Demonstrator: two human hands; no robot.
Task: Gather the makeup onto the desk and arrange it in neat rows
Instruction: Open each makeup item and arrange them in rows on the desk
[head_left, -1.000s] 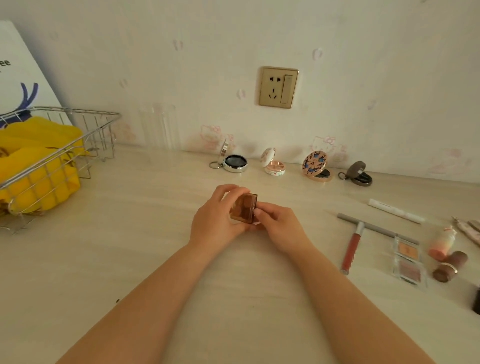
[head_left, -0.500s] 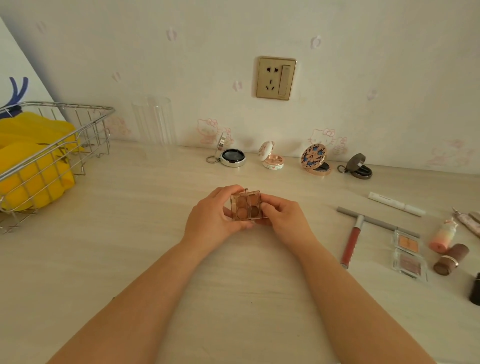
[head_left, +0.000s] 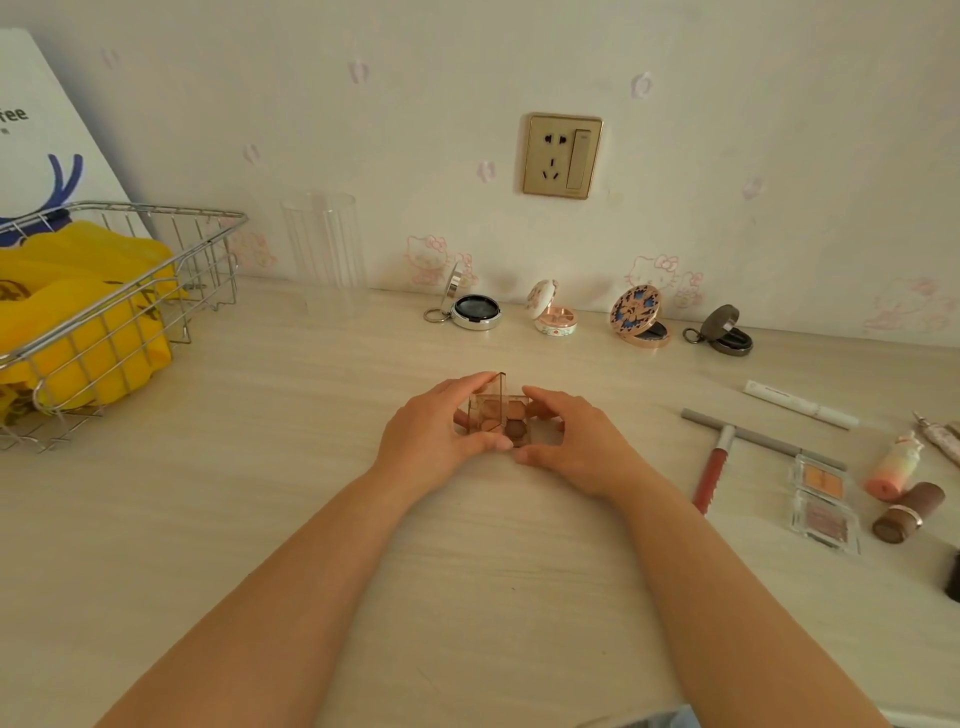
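A small brown eyeshadow palette (head_left: 511, 418) with a clear tinted lid sits between both hands at the middle of the desk (head_left: 260, 493). Its lid stands raised, showing several brown pans. My left hand (head_left: 436, 434) grips the lid side, thumb under the front edge. My right hand (head_left: 576, 441) holds the base from the right. Along the wall stands a row of open compacts: a silver one (head_left: 475, 312), a white floral one (head_left: 553, 317), a blue patterned one (head_left: 641, 319) and a dark grey one (head_left: 724, 332).
At the right lie a white pen (head_left: 800, 405), a grey pencil (head_left: 753, 436), a red lip gloss (head_left: 714, 473), two clear eyeshadow pans (head_left: 821, 501), a peach tube (head_left: 893, 467) and a brown lipstick (head_left: 909, 512). A wire basket (head_left: 119, 312) with yellow cloth stands left, a clear cup (head_left: 324, 254) behind.
The palette went from tilted and closed to lying flat between my hands, and its lid has swung up to stand open. My hands moved slightly apart.
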